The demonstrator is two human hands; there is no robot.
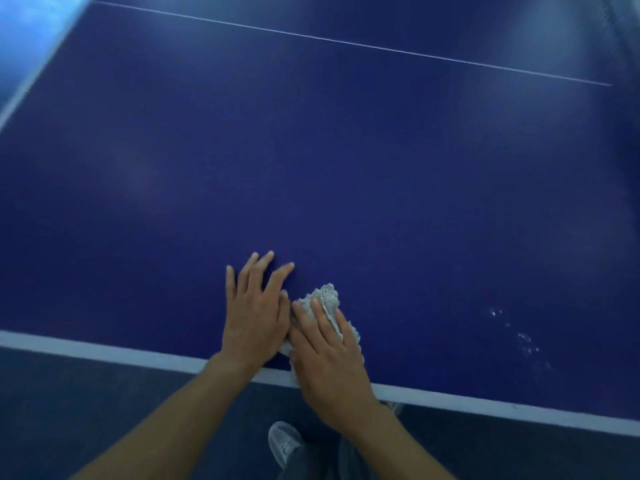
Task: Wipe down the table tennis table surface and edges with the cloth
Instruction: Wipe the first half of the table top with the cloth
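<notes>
The blue table tennis table (346, 168) fills most of the view, with a white stripe along its near edge (104, 351) and a thin white centre line (346, 41) farther out. A grey-white cloth (325, 297) lies on the surface just inside the near edge. My right hand (329, 355) lies flat on top of it, fingers straight, pressing it to the table. My left hand (254, 313) rests flat on the bare surface right beside it, fingers spread, touching the cloth's left side.
A patch of small white specks (519, 337) marks the surface to the right of the cloth. Below the table edge are the dark floor and my grey shoe (284, 441). The table's left edge (31, 81) runs diagonally at upper left.
</notes>
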